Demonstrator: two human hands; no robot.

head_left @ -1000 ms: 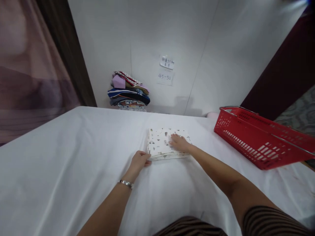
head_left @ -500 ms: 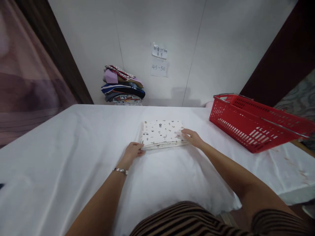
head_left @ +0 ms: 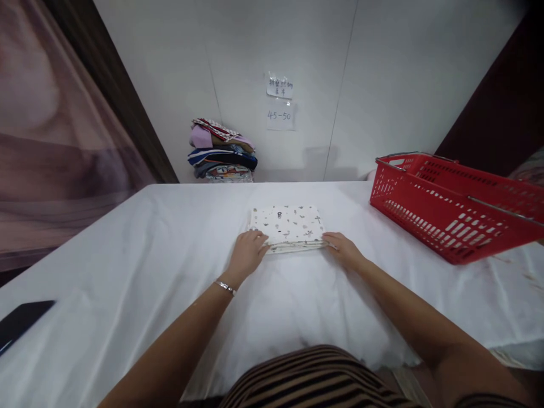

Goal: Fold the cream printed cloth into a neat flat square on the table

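Head view: a white-covered table (head_left: 170, 238) bears a red basket (head_left: 429, 212) at right and, mid-table, a folded patterned cloth (head_left: 293, 222). The left hand (head_left: 247, 250) and right hand (head_left: 345, 250) pinch its near corners, fingers closed on fabric.

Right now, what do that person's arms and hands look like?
The left hand and right hand wear no gloves. A shiny silver bracelet circles the left wrist. A bit of dark striped sleeve shows on the right arm, at the picture's bottom edge; no sleeve shows on the left arm.
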